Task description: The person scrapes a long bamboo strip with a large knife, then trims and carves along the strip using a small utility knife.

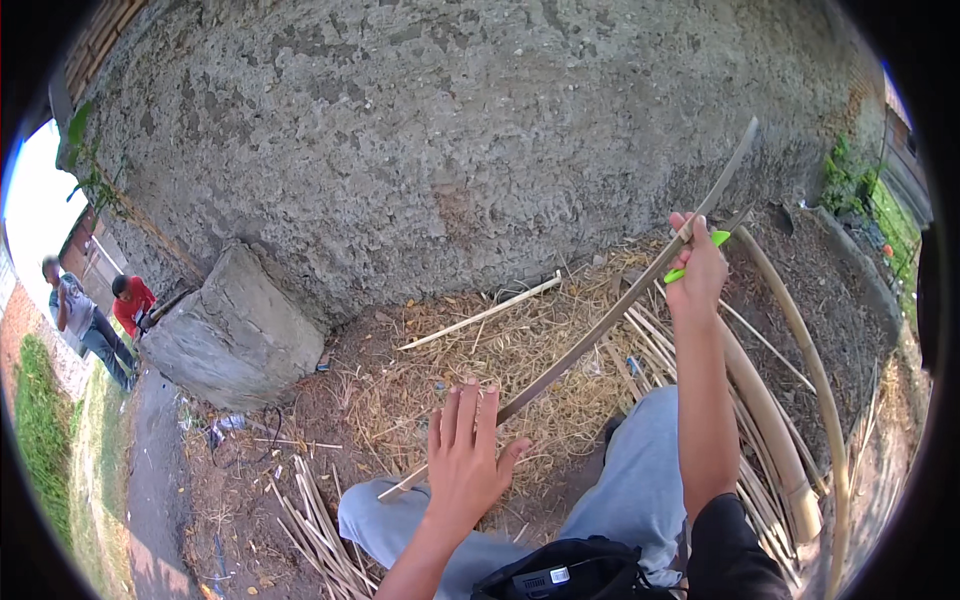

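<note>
A long, narrow bamboo strip (598, 330) slants from above my left thigh up past my right hand, its far end reaching in front of the wall. My right hand (700, 275) is closed around a knife with a bright green handle (719, 238); part of its blade shows beside the fingers. The strip passes against the fingers of that hand, and whether they also grip it is hard to tell. My left hand (465, 462) lies flat over the strip's near part, fingers stretched out and thumb apart, hiding a piece of it. Both hands are above my legs.
A rough grey wall (440, 150) rises in front, with a concrete block (245, 330) at left. Shavings (540, 345) cover the ground. Split strips (318, 520) lie at lower left, thick bamboo poles (765, 400) at right. Two people (85, 310) are beyond the block.
</note>
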`<state>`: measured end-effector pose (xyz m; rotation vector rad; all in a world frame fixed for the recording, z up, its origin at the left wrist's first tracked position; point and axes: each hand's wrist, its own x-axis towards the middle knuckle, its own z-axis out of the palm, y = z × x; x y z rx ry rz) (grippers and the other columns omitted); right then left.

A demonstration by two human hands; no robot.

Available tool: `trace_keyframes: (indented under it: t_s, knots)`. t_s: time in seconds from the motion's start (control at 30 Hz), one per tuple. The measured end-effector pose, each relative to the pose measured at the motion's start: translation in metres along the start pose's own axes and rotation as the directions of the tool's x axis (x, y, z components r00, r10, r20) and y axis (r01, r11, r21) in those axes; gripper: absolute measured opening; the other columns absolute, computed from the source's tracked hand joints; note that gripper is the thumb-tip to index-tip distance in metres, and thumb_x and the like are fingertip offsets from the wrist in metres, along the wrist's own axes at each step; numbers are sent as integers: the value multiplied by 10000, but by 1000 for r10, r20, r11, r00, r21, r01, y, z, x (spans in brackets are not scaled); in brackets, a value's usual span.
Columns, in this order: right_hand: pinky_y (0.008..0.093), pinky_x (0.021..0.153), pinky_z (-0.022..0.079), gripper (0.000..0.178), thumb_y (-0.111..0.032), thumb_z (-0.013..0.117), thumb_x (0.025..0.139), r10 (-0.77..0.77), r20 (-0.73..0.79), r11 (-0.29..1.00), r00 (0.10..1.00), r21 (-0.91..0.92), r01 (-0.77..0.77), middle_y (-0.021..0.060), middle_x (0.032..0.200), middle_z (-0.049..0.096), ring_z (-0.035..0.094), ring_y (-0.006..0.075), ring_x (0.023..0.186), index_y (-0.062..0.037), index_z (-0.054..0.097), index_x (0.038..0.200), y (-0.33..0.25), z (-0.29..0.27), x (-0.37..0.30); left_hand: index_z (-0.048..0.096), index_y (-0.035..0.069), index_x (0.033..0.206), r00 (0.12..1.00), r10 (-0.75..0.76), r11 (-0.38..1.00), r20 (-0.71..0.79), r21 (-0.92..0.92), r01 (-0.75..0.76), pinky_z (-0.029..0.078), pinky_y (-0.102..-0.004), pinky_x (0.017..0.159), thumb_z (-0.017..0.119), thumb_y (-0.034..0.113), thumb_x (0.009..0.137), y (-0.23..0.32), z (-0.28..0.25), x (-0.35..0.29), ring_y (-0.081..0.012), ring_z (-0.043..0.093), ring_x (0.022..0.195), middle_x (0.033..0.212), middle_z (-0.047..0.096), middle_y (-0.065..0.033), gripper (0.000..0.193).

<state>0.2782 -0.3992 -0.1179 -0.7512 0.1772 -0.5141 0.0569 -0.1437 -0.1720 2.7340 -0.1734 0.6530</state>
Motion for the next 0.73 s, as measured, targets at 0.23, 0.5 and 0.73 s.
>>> trace_keyframes:
  t_s: [0.23, 0.5, 0.73]
  knots:
    - [184, 449, 362, 209, -185, 502, 1044, 142, 51, 974, 988, 169, -149, 146, 1063, 697, 403, 26, 531, -2, 558, 1129, 10, 9, -3, 504, -1, 1335, 979, 114, 937, -167, 346, -50, 433, -474, 974, 696, 253, 886, -11, 0, 14, -361, 572, 1165, 1256, 595, -178, 551]
    - [252, 536, 420, 359, -277, 553, 1021, 15, 428, 853, 904, -477, 212, 107, 996, 707, 489, 70, 563, -3, 601, 1248, 72, -26, -88, 677, -19, 1065, 955, -287, 928, -69, -267, 259, 395, -284, 497, 664, 182, 943, -29, -13, -41, -134, 543, 542, 664, 601, -57, 235]
    - [386, 626, 535, 452, -387, 572, 997, 248, 852, 489, 462, -521, 699, 159, 840, 732, 722, 230, 691, -68, 603, 1316, 108, -82, -189, 713, 75, 1198, 655, -642, 375, 399, -581, 722, 364, -239, 509, 653, 242, 977, -62, 24, -130, -75, 475, 570, 613, 544, -2, 284]
